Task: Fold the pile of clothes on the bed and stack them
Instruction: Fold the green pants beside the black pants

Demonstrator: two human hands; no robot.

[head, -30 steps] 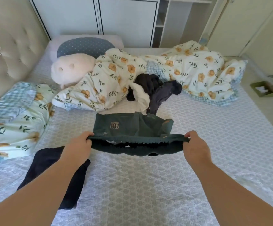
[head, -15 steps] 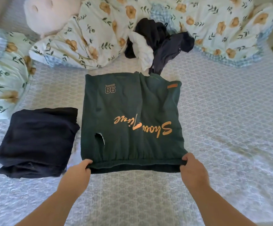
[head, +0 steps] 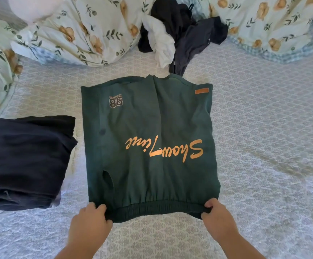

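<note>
I am pinching the near waistband corners of the green shorts [head: 148,146], left hand [head: 88,223] and right hand [head: 218,219]. One dark folded garment [head: 24,161] is lying left; the unfolded pile [head: 180,34] is waiting far.

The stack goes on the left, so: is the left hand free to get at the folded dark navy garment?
Probably not yet. The left hand grips the waistband of the green sweatshirt. Nothing lies between it and the folded dark navy garment beside it.
</note>
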